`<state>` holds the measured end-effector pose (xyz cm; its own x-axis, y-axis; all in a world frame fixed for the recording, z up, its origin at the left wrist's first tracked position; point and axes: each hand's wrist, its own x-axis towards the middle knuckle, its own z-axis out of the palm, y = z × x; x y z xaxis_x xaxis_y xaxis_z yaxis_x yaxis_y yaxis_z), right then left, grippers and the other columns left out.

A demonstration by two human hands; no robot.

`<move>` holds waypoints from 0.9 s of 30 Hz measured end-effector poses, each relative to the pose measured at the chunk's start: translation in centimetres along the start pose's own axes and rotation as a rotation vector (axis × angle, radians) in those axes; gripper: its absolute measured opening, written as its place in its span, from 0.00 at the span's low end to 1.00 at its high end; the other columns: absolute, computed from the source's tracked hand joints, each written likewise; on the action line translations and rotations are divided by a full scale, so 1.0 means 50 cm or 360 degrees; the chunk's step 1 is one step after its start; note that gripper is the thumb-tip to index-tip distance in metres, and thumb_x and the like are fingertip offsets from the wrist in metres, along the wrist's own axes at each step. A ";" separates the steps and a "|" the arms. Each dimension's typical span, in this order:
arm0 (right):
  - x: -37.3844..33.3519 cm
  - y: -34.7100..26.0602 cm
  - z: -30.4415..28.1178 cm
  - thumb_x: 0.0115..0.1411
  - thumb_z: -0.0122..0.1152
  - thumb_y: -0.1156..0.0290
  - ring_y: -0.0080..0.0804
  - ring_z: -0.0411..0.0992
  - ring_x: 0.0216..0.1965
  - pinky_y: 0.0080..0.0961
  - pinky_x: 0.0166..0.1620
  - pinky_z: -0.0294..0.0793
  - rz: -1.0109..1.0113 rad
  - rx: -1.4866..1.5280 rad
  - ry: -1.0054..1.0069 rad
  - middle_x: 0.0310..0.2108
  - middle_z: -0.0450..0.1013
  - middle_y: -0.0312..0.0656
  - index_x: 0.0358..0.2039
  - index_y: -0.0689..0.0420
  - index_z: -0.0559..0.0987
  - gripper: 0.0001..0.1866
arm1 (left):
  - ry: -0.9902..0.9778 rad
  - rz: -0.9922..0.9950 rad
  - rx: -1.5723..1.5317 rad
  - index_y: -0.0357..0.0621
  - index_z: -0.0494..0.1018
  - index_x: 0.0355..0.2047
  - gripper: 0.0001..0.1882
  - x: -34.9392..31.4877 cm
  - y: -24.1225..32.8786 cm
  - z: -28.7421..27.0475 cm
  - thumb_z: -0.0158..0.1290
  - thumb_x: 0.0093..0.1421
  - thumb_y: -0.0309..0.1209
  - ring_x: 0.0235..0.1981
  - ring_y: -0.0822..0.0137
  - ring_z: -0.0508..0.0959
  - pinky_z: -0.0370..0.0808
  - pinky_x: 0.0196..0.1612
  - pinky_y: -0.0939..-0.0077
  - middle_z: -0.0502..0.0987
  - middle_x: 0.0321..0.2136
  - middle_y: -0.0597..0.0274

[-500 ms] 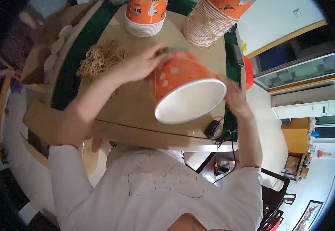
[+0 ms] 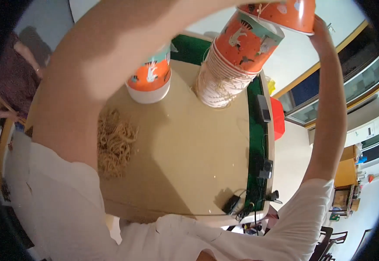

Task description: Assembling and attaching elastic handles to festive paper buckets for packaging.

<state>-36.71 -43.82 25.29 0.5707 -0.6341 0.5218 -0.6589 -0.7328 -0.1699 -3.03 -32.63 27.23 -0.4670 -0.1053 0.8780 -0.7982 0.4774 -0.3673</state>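
An orange paper bucket (image 2: 291, 15) with a printed pattern is held rim down, just above the closed end of a leaning stack of matching upside-down buckets (image 2: 250, 45). Its lower rim overlaps the stack's top in view; I cannot tell if they touch. The fingers of my right hand (image 2: 322, 30) curl around the bucket's right side. My left arm reaches across to the bucket at the upper edge, where the left hand's fingers are cut off. Thin twine (image 2: 224, 85) wraps loosely around the stack's white rims.
A shorter stack of orange buckets (image 2: 150, 80) stands left of the leaning one, partly behind my left arm. A tangled heap of twine (image 2: 115, 143) lies on the tan tabletop (image 2: 189, 152). A black adapter (image 2: 231, 203) with cables sits near the front right. Another person (image 2: 17, 74) is at the far left.
Both hands have moved up and away from me, carrying the bucket from over the table's middle to above the right stack. It has turned from open end toward me to rim down.
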 end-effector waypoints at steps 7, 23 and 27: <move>0.013 0.189 0.233 0.58 0.56 0.63 0.24 0.72 0.38 0.23 0.44 0.73 0.0204 0.1719 -0.0301 0.40 0.74 0.39 0.42 0.61 0.74 0.16 | 0.0046 0.0035 -0.0189 0.30 0.64 0.46 0.23 -0.119 0.057 0.056 0.56 0.52 0.30 0.35 0.54 0.75 0.76 0.39 0.62 0.70 0.38 0.44; -0.081 -0.272 0.183 0.63 0.51 0.67 0.38 0.64 0.56 0.32 0.58 0.60 0.0116 -0.0262 0.0844 0.52 0.68 0.44 0.51 0.55 0.73 0.16 | -0.0528 -0.0584 -0.0619 0.42 0.70 0.40 0.14 -0.432 0.160 -0.134 0.55 0.53 0.29 0.40 0.51 0.74 0.71 0.41 0.62 0.72 0.38 0.50; -0.115 -0.420 0.222 0.61 0.52 0.74 0.36 0.66 0.53 0.33 0.55 0.63 -0.0100 -0.0505 0.0780 0.48 0.70 0.41 0.49 0.57 0.73 0.15 | -0.0916 -0.1119 -0.0830 0.42 0.71 0.37 0.11 -0.667 0.231 -0.301 0.56 0.51 0.26 0.41 0.54 0.70 0.69 0.43 0.64 0.69 0.40 0.54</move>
<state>-20.73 -27.52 16.57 0.3702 -0.3481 0.8613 -0.7887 -0.6077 0.0934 9.05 -10.46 -1.67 -0.1811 -0.8386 0.5138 -0.7610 0.4504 0.4669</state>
